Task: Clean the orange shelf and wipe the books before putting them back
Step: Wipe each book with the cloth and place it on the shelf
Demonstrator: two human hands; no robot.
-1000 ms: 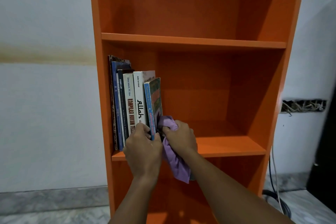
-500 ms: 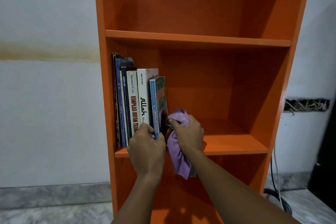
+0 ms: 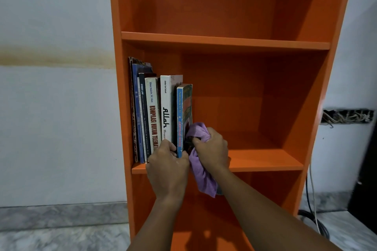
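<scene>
Blue-spined book (image 3: 179,120) upright at right end of row on orange shelf (image 3: 265,162); left hand (image 3: 167,166) pinching its spine, right hand (image 3: 211,150) clutching purple cloth (image 3: 201,177) against cover. Likely thin, light, floppy paperback; best gripped low on spine

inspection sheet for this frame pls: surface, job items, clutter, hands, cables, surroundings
Surface: orange shelf, middle board bare right of the books; upper board bare.
Job's things: row of books upright at the left end; blue-spined book rightmost; purple cloth hanging over the board's front edge.
Clutter: nothing seen.
Hands: left hand on the lower spines; right hand pressing the cloth to the blue-spined book's cover.
Cables: cables right of the shelf, running to the floor.
Surroundings: stained white wall; open wall box with bare wiring; marble floor.
</scene>
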